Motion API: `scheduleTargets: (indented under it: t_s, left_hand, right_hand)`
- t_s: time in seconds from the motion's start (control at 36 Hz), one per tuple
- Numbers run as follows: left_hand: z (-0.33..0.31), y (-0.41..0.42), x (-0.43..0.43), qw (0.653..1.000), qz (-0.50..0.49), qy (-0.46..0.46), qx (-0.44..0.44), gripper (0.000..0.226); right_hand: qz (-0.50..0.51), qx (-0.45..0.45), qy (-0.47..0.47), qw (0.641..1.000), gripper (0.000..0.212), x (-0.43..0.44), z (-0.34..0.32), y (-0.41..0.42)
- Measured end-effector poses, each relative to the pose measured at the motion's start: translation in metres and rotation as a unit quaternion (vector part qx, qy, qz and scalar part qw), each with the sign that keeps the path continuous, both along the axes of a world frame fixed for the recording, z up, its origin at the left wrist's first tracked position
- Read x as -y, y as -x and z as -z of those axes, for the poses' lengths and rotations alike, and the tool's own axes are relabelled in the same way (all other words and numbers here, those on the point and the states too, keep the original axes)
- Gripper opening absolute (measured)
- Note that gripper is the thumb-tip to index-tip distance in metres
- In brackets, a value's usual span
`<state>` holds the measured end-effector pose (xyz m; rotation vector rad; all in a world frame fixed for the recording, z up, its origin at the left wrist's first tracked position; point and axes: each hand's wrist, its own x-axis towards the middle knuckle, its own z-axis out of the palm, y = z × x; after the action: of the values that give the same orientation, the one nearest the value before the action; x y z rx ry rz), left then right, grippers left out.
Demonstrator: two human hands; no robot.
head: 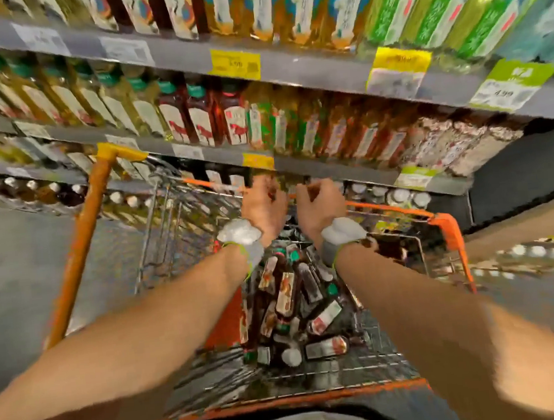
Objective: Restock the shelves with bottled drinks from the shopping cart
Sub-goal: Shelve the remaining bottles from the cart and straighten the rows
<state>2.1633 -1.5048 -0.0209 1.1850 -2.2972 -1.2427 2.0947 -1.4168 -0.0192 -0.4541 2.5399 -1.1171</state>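
both arms stretch forward over the wire shopping cart with orange trim (444, 225), which stands nose-in against the grey metal shelf (332, 171). the left hand (263, 204) and the right hand (317, 204) sit close together, just past the cart's far edge and just under the shelf's front edge by the yellow price tag (258, 161). the fingers of both hands are curled inward. something dark shows at the fingertips of each, but the blur is too heavy to tell whether a bottle is gripped there. each wrist carries a white and grey wristband (239, 233).

the stock, dark red plastic drink bottles with white labels (286, 296), lies in a loose heap along the middle of the cart's floor, the bottles crossing one another. matching upright bottles with a red horse label (202, 122) stand in a row on the tier above the hands.

the step in hand looks to be at the low shelf tier rather than in the cart, either setting bottles in or making room. with the heap this full, the restock seems far from done. the next move calls for leaving anything held upright near the shelf's front edge. the hands then need to reach back down and take a bottle lying on top of the heap, so the pile does not shift.
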Motion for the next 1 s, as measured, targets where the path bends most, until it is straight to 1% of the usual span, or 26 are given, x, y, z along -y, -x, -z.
scheduleTargets:
  t_s: [0.03, 0.06, 0.11, 0.14, 0.17, 0.19, 0.25, 0.33, 0.39, 0.44, 0.53, 0.61, 0.72, 0.83, 0.89, 1.0]
  left_hand:
    - [0.015, -0.008, 0.002, 1.0, -0.003, -0.015, 0.002, 0.007]
    - [0.034, -0.018, 0.0, 0.999, -0.006, -0.029, 0.015, 0.008]
    - [0.072, -0.033, -0.007, 0.997, -0.016, -0.054, 0.056, 0.023]
    - [0.087, -0.042, -0.012, 0.995, -0.026, -0.063, 0.072, 0.032]
    - [0.093, -0.046, -0.016, 0.995, -0.02, -0.065, 0.072, 0.036]
    - [0.105, -0.054, -0.02, 0.993, -0.001, -0.083, 0.085, 0.032]
    - [0.134, -0.066, -0.026, 0.985, 0.028, -0.116, 0.123, 0.017]
    - [0.184, -0.084, -0.049, 0.978, 0.023, -0.124, 0.164, 0.011]
    - [0.198, -0.09, -0.061, 0.975, 0.022, -0.132, 0.177, 0.016]
    - [0.221, -0.091, -0.074, 0.966, 0.007, -0.148, 0.212, 0.022]
    - [0.238, -0.089, -0.091, 0.953, 0.014, -0.185, 0.238, 0.014]
    - [0.251, -0.085, -0.107, 0.948, 0.025, -0.196, 0.249, 0.007]
    - [0.262, -0.065, -0.136, 0.948, 0.029, -0.181, 0.259, 0.01]
    - [0.272, -0.045, -0.156, 0.947, 0.036, -0.194, 0.254, 0.015]
    - [0.28, -0.034, -0.169, 0.945, 0.024, -0.191, 0.266, 0.013]
    - [0.294, -0.021, -0.186, 0.937, 0.037, -0.185, 0.293, 0.011]
  right_hand:
    - [0.01, 0.011, -0.009, 1.0, 0.028, 0.002, 0.016, -0.008]
    - [0.015, 0.032, -0.025, 0.999, 0.031, 0.0, 0.031, -0.019]
    - [0.023, 0.069, -0.051, 0.996, 0.036, -0.003, 0.063, -0.035]
    - [0.029, 0.086, -0.073, 0.993, 0.034, -0.007, 0.077, -0.045]
    - [0.035, 0.098, -0.076, 0.992, 0.031, -0.011, 0.079, -0.049]
    - [0.041, 0.105, -0.088, 0.99, 0.029, -0.015, 0.093, -0.059]
    - [0.057, 0.12, -0.105, 0.985, 0.027, -0.026, 0.122, -0.073]
    - [0.058, 0.186, -0.134, 0.972, 0.039, -0.049, 0.173, -0.088]
    - [0.061, 0.214, -0.144, 0.964, 0.036, -0.061, 0.191, -0.093]
    - [0.058, 0.225, -0.163, 0.959, 0.031, -0.073, 0.214, -0.095]
    - [0.042, 0.235, -0.173, 0.956, 0.027, -0.091, 0.236, -0.093]
    - [0.05, 0.24, -0.18, 0.953, 0.025, -0.104, 0.242, -0.085]
    - [0.038, 0.234, -0.192, 0.952, 0.02, -0.132, 0.257, -0.064]
    - [0.016, 0.238, -0.217, 0.946, 0.027, -0.159, 0.266, -0.041]
    - [0.021, 0.248, -0.216, 0.944, 0.029, -0.175, 0.273, -0.028]
    - [0.043, 0.246, -0.218, 0.943, 0.03, -0.196, 0.286, -0.009]
